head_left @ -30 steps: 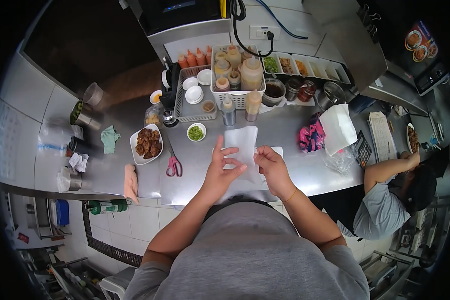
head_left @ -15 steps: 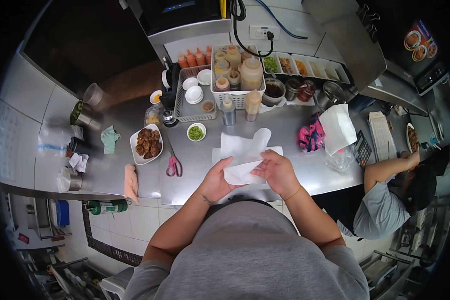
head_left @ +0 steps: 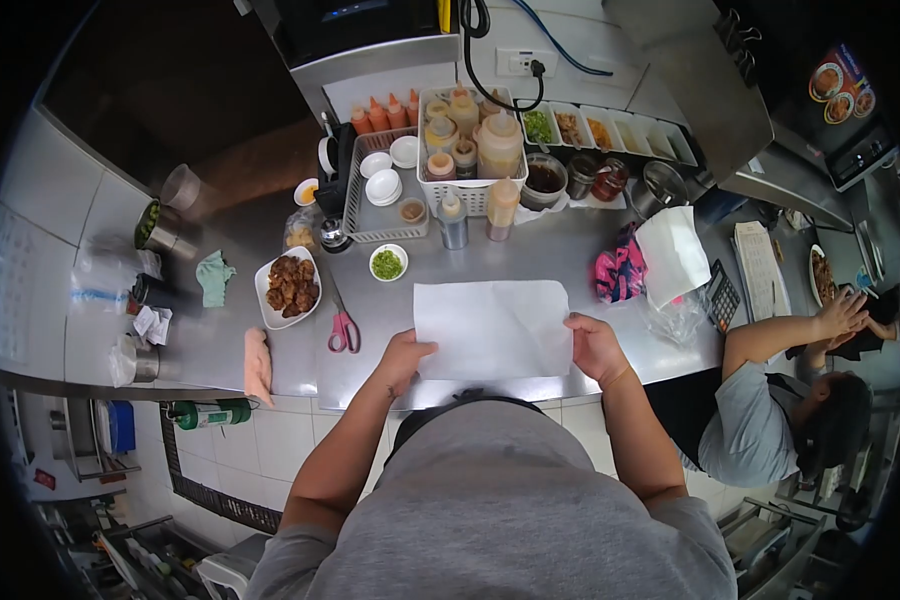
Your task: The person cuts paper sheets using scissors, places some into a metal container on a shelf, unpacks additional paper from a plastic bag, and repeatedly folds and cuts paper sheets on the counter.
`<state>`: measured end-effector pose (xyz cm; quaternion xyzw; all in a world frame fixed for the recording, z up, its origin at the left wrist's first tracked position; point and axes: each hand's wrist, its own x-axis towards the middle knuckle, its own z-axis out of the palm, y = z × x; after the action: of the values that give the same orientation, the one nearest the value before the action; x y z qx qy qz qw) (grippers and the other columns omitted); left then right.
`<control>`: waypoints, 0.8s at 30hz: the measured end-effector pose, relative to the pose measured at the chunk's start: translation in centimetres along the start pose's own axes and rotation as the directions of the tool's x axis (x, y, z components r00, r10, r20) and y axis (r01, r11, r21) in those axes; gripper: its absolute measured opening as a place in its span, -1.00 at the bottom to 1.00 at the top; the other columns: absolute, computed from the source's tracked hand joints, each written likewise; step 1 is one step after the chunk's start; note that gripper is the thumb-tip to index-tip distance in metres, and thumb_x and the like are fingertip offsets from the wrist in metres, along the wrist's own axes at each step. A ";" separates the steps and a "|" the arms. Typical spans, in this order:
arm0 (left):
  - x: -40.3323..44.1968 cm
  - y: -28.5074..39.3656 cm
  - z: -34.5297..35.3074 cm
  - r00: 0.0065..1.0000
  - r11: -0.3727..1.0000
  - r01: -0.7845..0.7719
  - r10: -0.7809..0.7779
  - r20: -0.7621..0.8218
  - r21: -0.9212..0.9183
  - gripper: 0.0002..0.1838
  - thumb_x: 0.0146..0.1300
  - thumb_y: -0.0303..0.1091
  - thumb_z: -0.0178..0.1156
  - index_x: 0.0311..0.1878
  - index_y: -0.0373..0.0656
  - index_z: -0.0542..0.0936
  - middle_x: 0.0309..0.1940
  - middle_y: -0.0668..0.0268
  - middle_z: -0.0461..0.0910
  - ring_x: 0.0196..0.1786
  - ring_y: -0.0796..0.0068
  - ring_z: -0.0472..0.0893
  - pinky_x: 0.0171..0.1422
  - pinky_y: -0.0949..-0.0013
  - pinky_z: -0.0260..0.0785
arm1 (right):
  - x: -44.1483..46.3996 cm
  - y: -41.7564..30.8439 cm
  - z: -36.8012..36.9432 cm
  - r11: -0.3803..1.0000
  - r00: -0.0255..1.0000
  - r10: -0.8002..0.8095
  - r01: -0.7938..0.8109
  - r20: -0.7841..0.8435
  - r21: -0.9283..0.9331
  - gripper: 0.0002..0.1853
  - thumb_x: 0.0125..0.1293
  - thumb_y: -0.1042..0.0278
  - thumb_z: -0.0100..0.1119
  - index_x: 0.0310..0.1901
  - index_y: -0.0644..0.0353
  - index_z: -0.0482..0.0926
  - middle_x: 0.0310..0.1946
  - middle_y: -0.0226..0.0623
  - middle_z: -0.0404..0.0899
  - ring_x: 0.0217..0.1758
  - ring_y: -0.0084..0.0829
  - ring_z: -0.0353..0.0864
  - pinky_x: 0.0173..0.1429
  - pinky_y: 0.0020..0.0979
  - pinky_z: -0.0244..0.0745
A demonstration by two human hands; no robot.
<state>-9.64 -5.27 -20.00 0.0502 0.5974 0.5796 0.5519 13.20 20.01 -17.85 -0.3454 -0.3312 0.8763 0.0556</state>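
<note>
A flat white sheet of paper is spread near the counter's front edge, right before me. My left hand pinches its left edge, the thumb lying on top. At the opposite edge my right hand grips the paper in the same way. Beyond the sheet sits a small white bowl of chopped green onion. Scissors with pink handles lie left of my left hand, beside a white dish of browned meat pieces.
Two squeeze bottles stand before a white basket of sauce bottles. A grey basket holds small white bowls. To the right are a pink-and-navy cloth, a calculator and a co-worker in grey.
The paper, folded and bunched between my hands before, is now opened out flat. My hands have moved apart to its two side edges. The co-worker's arms have shifted.
</note>
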 end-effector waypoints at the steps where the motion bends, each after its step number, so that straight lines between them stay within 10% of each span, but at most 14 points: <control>1: 0.6 -0.9 -0.6 1.000 0.999 0.003 -0.003 -0.019 0.033 -0.69 0.23 -0.56 0.08 0.05 -0.35 0.54 -0.09 0.14 0.63 -0.03 0.32 0.63 0.10 0.29 0.46 | 0.6 0.6 -1.3 0.999 1.000 0.005 -0.007 -0.024 -0.053 -0.76 0.28 0.26 0.03 -0.12 0.21 0.51 -0.21 -0.27 0.63 -0.15 -0.32 0.63 -0.02 -0.31 0.53; 7: 1.8 -2.5 -0.9 0.995 0.978 0.046 -0.026 -0.101 0.202 -0.67 0.24 -0.55 0.07 0.07 -0.39 0.52 -0.07 0.12 0.62 -0.05 0.29 0.63 0.10 0.30 0.44 | 1.1 2.1 -1.7 0.981 0.971 -0.057 0.011 -0.234 -0.193 -0.67 0.26 0.27 0.11 0.02 0.20 0.46 -0.28 -0.36 0.60 -0.29 -0.51 0.55 -0.22 -0.47 0.43; 13: 1.6 -1.8 -0.4 0.990 0.966 0.074 -0.041 -0.133 0.249 -0.71 0.19 -0.51 0.12 -0.02 -0.36 0.57 -0.15 0.16 0.64 -0.20 0.37 0.65 -0.04 0.34 0.48 | 1.9 4.8 -1.7 0.640 0.788 -0.562 0.220 -0.253 -0.736 -0.59 0.08 0.63 0.15 0.02 0.25 0.42 -0.45 -0.42 0.52 -0.39 -0.54 0.50 -0.30 -0.52 0.39; 24: 0.4 -2.0 0.4 0.965 0.935 0.014 0.081 -0.250 0.354 -0.71 0.16 -0.35 0.18 -0.12 -0.38 0.59 -0.39 0.18 0.62 -0.44 0.41 0.64 -0.56 0.41 0.47 | 2.1 5.7 -2.2 0.445 0.709 -0.680 0.197 -0.186 -0.873 -0.56 0.00 0.62 0.15 0.00 0.27 0.43 -0.53 -0.39 0.50 -0.48 -0.53 0.48 -0.32 -0.48 0.41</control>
<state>-8.34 -5.37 -21.66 0.0817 0.7579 0.4741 0.4405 13.73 17.45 -23.78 -0.4482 -0.7416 0.4500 0.2158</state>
